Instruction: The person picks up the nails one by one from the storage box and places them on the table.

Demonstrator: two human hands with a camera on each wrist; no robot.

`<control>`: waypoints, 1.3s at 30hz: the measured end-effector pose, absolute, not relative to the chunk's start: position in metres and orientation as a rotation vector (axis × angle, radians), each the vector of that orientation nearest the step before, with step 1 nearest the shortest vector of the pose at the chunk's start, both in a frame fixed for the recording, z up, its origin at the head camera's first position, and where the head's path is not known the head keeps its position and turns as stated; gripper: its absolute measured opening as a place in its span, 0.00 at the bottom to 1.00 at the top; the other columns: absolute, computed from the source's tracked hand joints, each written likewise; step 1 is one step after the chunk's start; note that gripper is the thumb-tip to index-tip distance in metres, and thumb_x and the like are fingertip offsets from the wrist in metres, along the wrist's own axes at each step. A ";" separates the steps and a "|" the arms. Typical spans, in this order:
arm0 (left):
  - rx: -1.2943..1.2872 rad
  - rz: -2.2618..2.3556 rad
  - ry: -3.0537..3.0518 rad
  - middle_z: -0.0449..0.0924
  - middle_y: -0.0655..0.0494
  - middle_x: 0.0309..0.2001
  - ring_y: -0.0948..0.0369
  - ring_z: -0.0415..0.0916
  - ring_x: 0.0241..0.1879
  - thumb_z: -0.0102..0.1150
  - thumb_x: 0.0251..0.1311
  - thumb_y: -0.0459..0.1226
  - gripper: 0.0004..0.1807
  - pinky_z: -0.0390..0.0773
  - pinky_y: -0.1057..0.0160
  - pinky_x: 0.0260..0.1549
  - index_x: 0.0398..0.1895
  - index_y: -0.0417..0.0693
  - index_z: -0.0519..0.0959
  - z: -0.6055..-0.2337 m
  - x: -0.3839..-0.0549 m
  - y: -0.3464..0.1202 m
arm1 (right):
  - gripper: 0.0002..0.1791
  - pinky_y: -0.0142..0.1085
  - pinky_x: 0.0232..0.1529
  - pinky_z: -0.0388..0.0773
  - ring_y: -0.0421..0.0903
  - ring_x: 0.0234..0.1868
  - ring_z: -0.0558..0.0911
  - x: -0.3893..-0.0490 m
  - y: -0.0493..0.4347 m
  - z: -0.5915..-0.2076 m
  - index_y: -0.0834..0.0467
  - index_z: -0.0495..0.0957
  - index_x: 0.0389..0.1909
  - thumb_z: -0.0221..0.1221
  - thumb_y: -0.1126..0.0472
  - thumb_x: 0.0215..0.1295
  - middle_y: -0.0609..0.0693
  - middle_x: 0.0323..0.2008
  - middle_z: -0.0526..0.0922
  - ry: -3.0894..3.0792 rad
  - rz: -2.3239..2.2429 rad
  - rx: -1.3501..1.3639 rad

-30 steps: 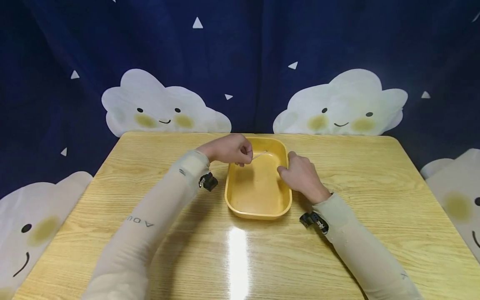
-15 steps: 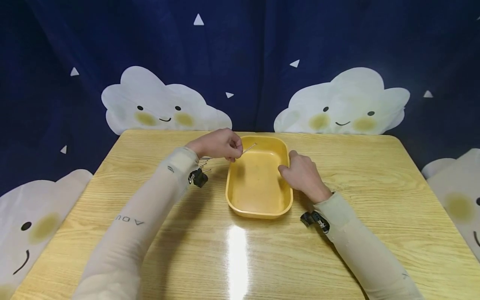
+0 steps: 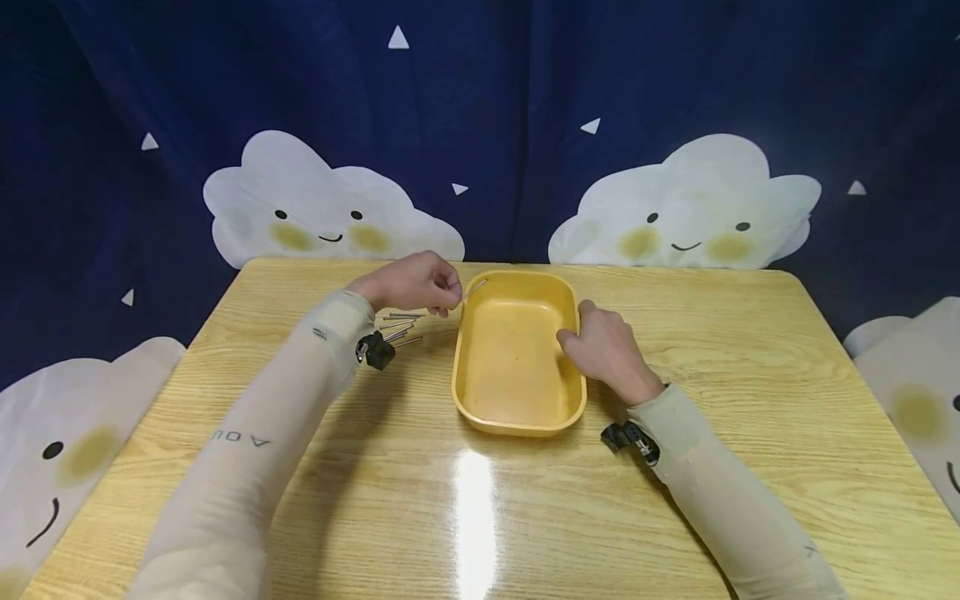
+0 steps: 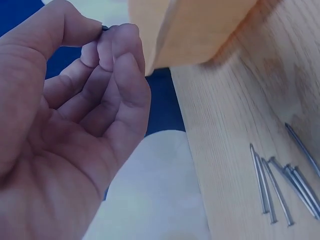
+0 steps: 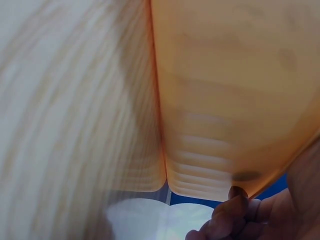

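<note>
My left hand pinches a nail between thumb and fingertips, over the far left corner of a yellow plastic tray. In the left wrist view only the dark tip of that nail sticks out of the pinch. Several loose nails lie on the table beside the tray, beneath my left wrist. On the opposite side, my right hand grips the tray's right rim, thumb inside. The right wrist view shows the tray's outer wall with my fingers against it.
The wooden table carries the tray near its far edge. A dark blue curtain with white clouds hangs right behind that edge. Black wrist cameras are strapped under both sleeves.
My left hand has moved left with the nail, from over the tray to its left rim. The loose nails on the table have come into view. My right hand stays on the rim.
</note>
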State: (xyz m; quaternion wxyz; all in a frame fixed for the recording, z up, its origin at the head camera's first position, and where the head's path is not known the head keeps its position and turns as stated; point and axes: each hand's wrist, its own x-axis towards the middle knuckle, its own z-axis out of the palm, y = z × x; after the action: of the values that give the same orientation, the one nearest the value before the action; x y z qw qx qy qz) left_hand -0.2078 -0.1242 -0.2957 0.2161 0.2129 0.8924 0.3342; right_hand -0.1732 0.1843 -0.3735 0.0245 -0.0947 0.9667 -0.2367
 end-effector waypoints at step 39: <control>0.323 0.895 2.579 0.77 0.54 0.25 0.59 0.71 0.28 0.54 0.63 0.34 0.07 0.72 0.61 0.34 0.31 0.40 0.79 -0.321 -0.199 -0.197 | 0.19 0.44 0.33 0.74 0.58 0.33 0.79 -0.173 0.184 -0.375 0.65 0.73 0.44 0.52 0.51 0.68 0.61 0.33 0.81 2.999 -0.731 -0.286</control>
State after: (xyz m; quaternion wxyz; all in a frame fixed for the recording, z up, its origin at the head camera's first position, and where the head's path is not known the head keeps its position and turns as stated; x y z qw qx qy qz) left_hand -0.1991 -0.1972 -0.3210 0.1950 0.1151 0.9202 0.3194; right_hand -0.1731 0.1836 -0.3754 0.0207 -0.0922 0.9672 -0.2358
